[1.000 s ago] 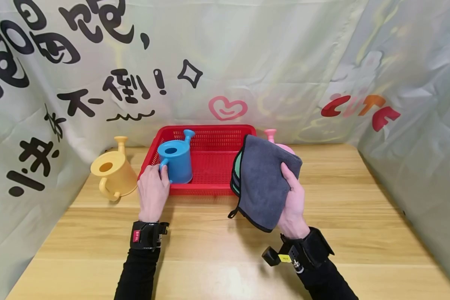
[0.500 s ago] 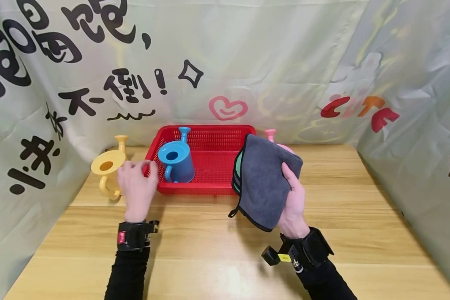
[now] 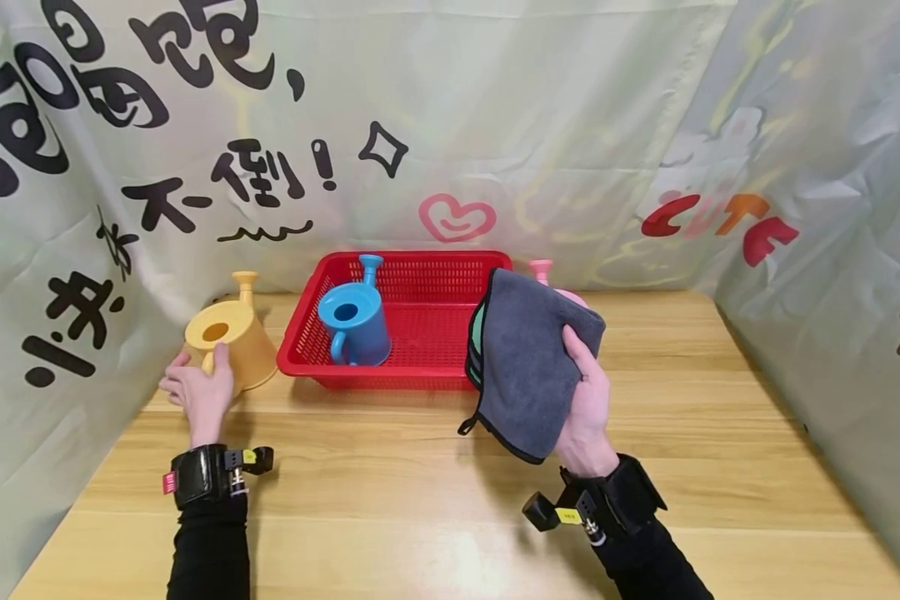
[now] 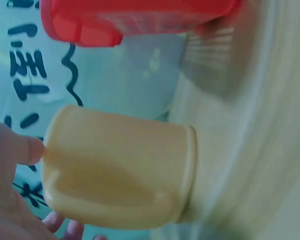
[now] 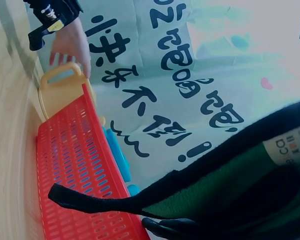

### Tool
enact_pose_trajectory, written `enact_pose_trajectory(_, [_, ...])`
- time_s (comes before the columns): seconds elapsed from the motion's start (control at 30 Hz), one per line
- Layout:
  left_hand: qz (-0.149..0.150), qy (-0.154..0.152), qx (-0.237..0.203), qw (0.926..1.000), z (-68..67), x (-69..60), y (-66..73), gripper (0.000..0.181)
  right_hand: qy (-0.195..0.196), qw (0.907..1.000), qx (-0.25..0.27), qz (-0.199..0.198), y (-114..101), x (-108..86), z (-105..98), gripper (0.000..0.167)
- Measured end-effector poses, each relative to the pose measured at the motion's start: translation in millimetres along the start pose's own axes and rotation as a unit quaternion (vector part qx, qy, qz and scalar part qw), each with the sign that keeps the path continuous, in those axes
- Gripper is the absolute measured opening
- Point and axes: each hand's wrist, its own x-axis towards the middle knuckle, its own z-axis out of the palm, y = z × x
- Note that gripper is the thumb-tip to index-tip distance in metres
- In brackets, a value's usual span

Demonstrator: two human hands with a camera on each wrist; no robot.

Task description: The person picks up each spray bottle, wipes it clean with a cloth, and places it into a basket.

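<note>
My left hand [image 3: 204,392] is at the handle side of a yellow watering can [image 3: 249,350], its fingers spread and not closed around the handle. In the left wrist view the thumb [image 4: 29,150] is at the can's rim; whether it touches is unclear. My right hand [image 3: 588,408] grips a folded grey cloth [image 3: 532,367] with black edging, a hanging loop and a green underside. A blue watering can [image 3: 363,333] stands inside a red plastic basket [image 3: 412,382], left of its middle. Mostly hidden behind the cloth is a pink watering can [image 3: 542,270].
The wooden table [image 3: 405,492] carries everything, with the basket near its back edge. A printed fabric backdrop [image 3: 570,125] with lettering rises behind and at both sides. The yellow can stands just left of the basket.
My left hand has let go of the blue watering can's handle and moved left to the yellow can. The blue can has shifted slightly in the basket. My right hand and the cloth stay put.
</note>
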Motion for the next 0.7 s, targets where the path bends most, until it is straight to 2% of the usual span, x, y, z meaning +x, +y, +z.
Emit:
enact_pose_trajectory(0.17, [-0.044,-0.039,-0.073,0.9956,-1.0,0.8,-10.7,0.053,0.003,0.9999,-0.005,0.011,-0.4,-1.1,0.1,0.032])
enact_pose_trajectory(0.3, [-0.05,-0.059,-0.129,0.9886,-1.6,2.2,-14.5,0.044,-0.002,0.9999,-0.003,0.016,-0.7,-1.2,0.0,0.033])
enact_pose_trajectory(0.37, [-0.047,-0.063,-0.186,0.9793,-0.9,3.9,-15.5,0.04,-0.002,0.9998,-0.001,0.019,-0.9,-1.3,-0.2,0.033])
enact_pose_trajectory(0.47, [-0.044,-0.064,-0.274,0.9587,0.9,5.4,-16.1,0.036,0.0,0.9999,0.0,0.016,-0.9,-0.6,-0.5,0.033])
enact_pose_trajectory(0.63, [-0.029,-0.041,-0.358,0.9322,4.2,4.1,-12.2,0.038,-0.003,0.9999,0.011,0.007,0.0,1.2,-1.7,0.033])
enact_pose_trajectory(0.7, [-0.018,-0.025,-0.392,0.9194,6.9,2.4,-7.6,0.037,-0.003,0.9999,0.015,0.007,0.2,1.4,-2.4,0.032])
